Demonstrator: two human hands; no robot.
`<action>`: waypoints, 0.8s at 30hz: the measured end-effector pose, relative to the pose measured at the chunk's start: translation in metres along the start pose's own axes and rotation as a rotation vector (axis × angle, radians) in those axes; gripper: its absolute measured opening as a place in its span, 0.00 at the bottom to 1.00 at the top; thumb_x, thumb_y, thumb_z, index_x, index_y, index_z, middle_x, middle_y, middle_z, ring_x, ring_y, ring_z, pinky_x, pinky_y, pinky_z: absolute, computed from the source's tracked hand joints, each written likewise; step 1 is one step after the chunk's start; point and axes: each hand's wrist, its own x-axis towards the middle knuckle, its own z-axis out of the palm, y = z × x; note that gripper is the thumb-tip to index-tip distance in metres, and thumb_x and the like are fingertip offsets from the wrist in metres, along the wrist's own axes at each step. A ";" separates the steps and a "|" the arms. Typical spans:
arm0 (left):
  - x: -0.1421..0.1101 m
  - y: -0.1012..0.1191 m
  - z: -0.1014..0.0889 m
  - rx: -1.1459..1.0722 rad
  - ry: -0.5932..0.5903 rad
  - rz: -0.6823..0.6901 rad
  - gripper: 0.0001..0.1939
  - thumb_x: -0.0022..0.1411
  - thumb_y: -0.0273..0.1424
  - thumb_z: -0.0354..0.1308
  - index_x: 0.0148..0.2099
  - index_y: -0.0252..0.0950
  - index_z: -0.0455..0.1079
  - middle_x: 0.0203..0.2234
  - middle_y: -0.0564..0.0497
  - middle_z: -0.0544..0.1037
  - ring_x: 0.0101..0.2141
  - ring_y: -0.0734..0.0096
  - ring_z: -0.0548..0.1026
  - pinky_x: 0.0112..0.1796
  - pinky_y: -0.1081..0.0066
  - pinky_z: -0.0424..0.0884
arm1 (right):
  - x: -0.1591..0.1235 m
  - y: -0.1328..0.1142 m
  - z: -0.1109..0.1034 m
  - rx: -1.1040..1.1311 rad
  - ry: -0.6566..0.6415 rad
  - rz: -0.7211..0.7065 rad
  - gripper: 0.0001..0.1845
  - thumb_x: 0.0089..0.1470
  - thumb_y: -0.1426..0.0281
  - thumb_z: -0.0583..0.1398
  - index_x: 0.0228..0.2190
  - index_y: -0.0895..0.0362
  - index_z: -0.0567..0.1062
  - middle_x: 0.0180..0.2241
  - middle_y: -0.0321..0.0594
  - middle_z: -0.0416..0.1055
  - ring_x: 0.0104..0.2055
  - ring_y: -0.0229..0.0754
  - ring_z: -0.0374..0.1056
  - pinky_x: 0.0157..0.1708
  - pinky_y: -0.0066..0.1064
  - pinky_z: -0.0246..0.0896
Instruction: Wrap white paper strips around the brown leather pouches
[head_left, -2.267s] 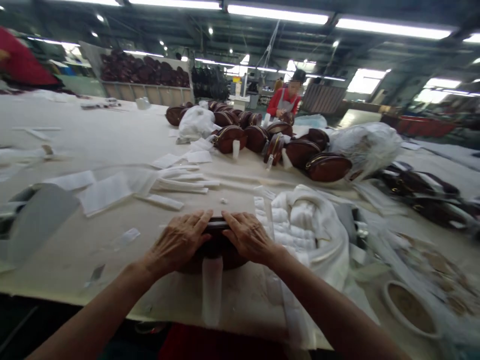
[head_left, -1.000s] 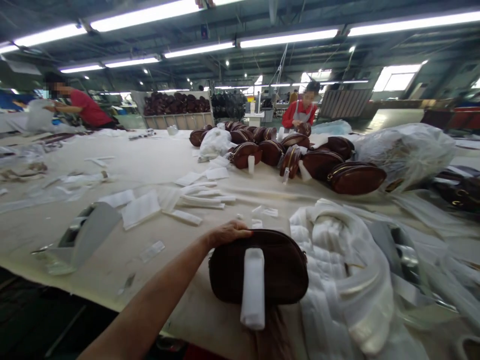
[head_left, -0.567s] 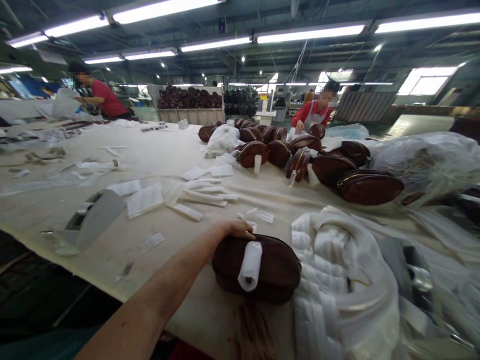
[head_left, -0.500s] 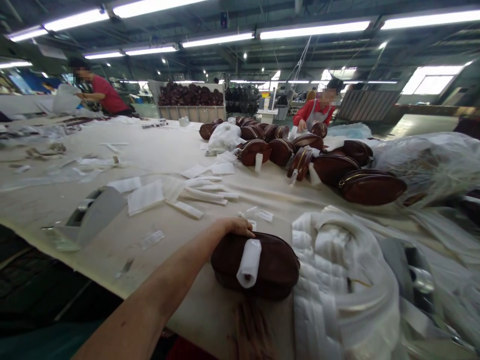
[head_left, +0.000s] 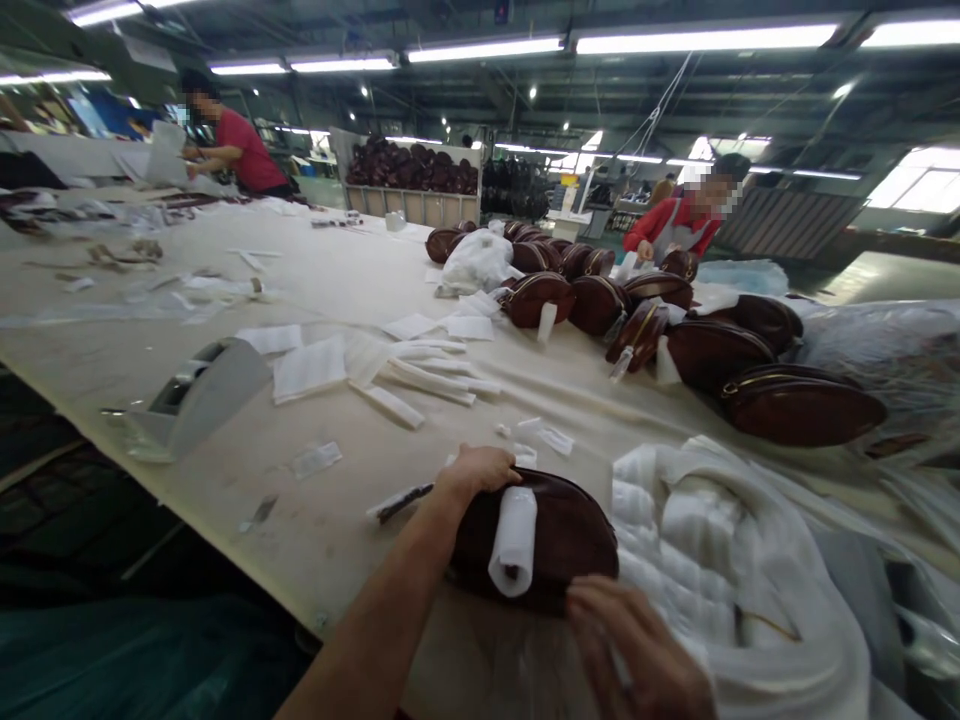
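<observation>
A dark brown leather bag [head_left: 570,530], rounded in shape, lies on the table right in front of me. A roll of white foam wrap [head_left: 514,540] stands out against its upper face. My left hand [head_left: 487,468] is closed over the bag's far edge, its fingertips partly hidden behind it. At the bag's near right corner is my right hand [head_left: 637,640], somewhat blurred, its fingers stretched towards the edge and a little apart. Whether those fingertips touch the leather I cannot tell. Beside my left forearm lies a thin dark, pen-like thing [head_left: 405,502].
Several finished brown bags [head_left: 806,405] stand in rows at the right. White foam sheets [head_left: 309,370] and strips lie mid-table. A grey tape dispenser [head_left: 217,395] sits left; a heap of white foam [head_left: 720,560] lies right. Two co-workers, one a person in red [head_left: 679,228], stand across the table.
My right hand has risen from lying flat on the table to the bag's near right corner. The left hand keeps its hold on the bag. The view has turned slightly.
</observation>
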 end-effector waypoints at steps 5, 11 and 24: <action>-0.007 -0.002 0.012 -0.017 0.132 0.017 0.15 0.63 0.39 0.48 0.44 0.38 0.70 0.44 0.44 0.75 0.48 0.54 0.71 0.49 0.51 0.60 | 0.125 0.069 0.019 -0.016 -0.245 0.594 0.12 0.54 0.65 0.54 0.29 0.56 0.75 0.32 0.43 0.73 0.35 0.45 0.68 0.37 0.33 0.59; -0.008 -0.004 0.021 0.017 0.217 0.035 0.15 0.64 0.40 0.47 0.43 0.38 0.70 0.39 0.44 0.77 0.43 0.54 0.73 0.46 0.55 0.63 | 0.185 0.113 0.114 0.110 -0.421 0.828 0.19 0.40 0.65 0.63 0.09 0.56 0.63 0.12 0.36 0.58 0.24 0.43 0.64 0.27 0.31 0.54; -0.009 -0.011 0.026 -0.118 0.241 0.017 0.18 0.63 0.40 0.48 0.48 0.32 0.67 0.42 0.39 0.75 0.46 0.53 0.72 0.48 0.58 0.63 | 0.124 0.055 0.057 0.595 -0.385 0.368 0.12 0.49 0.61 0.60 0.26 0.58 0.73 0.24 0.34 0.69 0.29 0.37 0.64 0.32 0.28 0.60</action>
